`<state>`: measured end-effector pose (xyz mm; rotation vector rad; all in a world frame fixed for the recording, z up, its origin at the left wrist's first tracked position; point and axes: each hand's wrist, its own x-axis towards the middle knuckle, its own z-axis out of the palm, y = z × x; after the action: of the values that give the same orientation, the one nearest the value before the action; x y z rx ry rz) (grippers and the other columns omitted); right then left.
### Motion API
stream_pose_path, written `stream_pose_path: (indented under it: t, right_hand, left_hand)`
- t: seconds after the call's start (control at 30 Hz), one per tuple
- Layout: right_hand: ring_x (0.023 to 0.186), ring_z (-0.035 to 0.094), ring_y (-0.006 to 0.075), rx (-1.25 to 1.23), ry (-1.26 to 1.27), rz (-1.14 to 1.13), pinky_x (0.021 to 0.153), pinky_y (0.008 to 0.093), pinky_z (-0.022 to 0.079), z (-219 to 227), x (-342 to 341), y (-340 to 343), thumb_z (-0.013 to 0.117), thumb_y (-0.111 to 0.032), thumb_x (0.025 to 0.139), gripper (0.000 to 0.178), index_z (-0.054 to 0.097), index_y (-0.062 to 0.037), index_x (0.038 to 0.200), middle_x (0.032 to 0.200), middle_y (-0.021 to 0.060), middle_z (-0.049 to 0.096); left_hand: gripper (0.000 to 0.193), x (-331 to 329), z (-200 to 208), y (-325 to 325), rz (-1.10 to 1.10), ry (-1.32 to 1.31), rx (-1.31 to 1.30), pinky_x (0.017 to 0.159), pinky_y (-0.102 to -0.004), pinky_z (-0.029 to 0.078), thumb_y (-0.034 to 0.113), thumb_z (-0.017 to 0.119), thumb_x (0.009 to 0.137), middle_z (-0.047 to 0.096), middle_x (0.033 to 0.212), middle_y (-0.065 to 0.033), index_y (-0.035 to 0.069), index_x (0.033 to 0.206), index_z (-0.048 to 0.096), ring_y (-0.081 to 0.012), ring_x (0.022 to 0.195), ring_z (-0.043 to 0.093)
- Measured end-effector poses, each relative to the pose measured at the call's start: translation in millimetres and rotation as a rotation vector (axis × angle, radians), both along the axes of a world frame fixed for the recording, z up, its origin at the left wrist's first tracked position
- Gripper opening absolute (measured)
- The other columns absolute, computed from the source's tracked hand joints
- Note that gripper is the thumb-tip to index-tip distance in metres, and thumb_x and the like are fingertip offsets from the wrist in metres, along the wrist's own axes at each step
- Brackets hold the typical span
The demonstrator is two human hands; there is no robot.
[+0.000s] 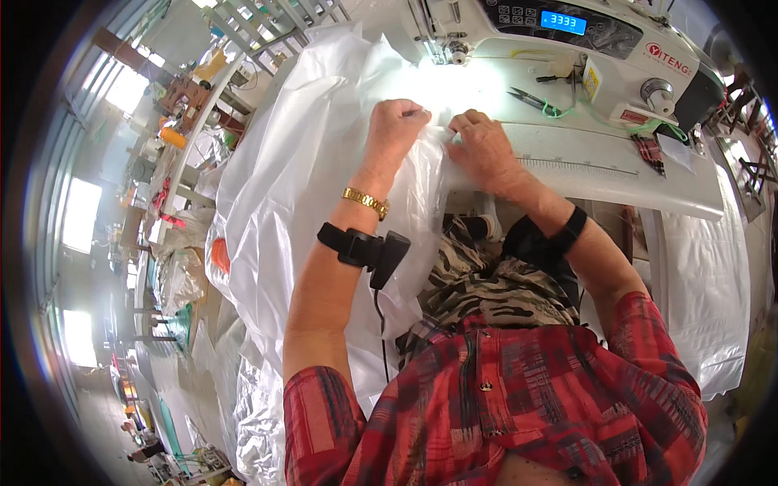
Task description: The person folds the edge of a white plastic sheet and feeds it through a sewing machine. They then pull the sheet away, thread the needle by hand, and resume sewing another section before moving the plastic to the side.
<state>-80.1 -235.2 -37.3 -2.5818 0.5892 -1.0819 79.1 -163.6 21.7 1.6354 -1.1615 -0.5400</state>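
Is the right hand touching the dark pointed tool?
Apart: the head view shows white tabletop between the right hand and the dark pointed tool.

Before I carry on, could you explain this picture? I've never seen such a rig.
There is no robot: this is one wide, bent view from a camera on a person's head, looking down at their own bare hands. The left hand is closed on a glossy, thin white sheet; the right hand has its fingertips at the sheet's edge, its grip unclear. Ahead stands a white sewing machine with a blue-lit display. On the flat pale table lie dark, pointed metal snips.
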Motion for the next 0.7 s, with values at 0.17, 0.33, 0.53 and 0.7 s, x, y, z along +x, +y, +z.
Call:
stream_pose_path:
  t: [0.17, 0.33, 0.53, 0.7]
  right_hand:
    - [0.09, 0.057, 0.0412, 0.327, -0.121, -0.018, 0.076, 0.0456, 0.047, -15, 61, 36, 0.059, -0.007, 0.075, 0.029, 0.053, 0.0019, 0.102, 0.09, 0.0208, 0.06]
    - [0.108, 0.05, 0.0327, 0.143, -0.498, 0.343, 0.092, 0.0439, 0.04, 0, 91, 81, 0.059, -0.01, 0.079, 0.034, 0.052, -0.0004, 0.111, 0.11, 0.0191, 0.053]
    - [0.11, 0.052, 0.0327, 0.045, 0.103, 0.63, 0.095, 0.0436, 0.038, -8, 14, 92, 0.058, -0.022, 0.083, 0.026, 0.062, -0.0056, 0.103, 0.112, 0.015, 0.059]
    - [0.066, 0.062, 0.0312, 0.279, 0.357, 0.559, 0.064, 0.0384, 0.05, 61, -20, 20, 0.053, -0.026, 0.09, 0.025, 0.06, -0.0034, 0.083, 0.068, 0.0126, 0.063]
  left_hand:
    - [0.017, -6, 50, -25, -0.164, -0.615, 0.057, 0.051, -0.0273, 0.039, 0.013, 0.068, 0.075, 0.055, 0.055, -0.0058, -0.004, 0.073, 0.066, -0.01, 0.053, 0.047]
    - [0.018, -16, 58, -18, -0.336, -0.913, 0.19, 0.061, -0.0393, 0.046, 0.016, 0.063, 0.076, 0.06, 0.066, -0.0192, -0.002, 0.072, 0.064, -0.033, 0.062, 0.059]
    - [0.019, -12, -18, 33, -0.215, -1.05, 0.05, 0.067, -0.0448, 0.046, 0.016, 0.054, 0.085, 0.059, 0.076, -0.0174, -0.001, 0.077, 0.058, -0.0386, 0.076, 0.058]
    - [0.013, -21, -33, 65, -0.08, -0.948, -0.019, 0.064, -0.0461, 0.046, 0.012, 0.051, 0.087, 0.057, 0.083, -0.0148, 0.002, 0.087, 0.059, -0.0373, 0.072, 0.058]
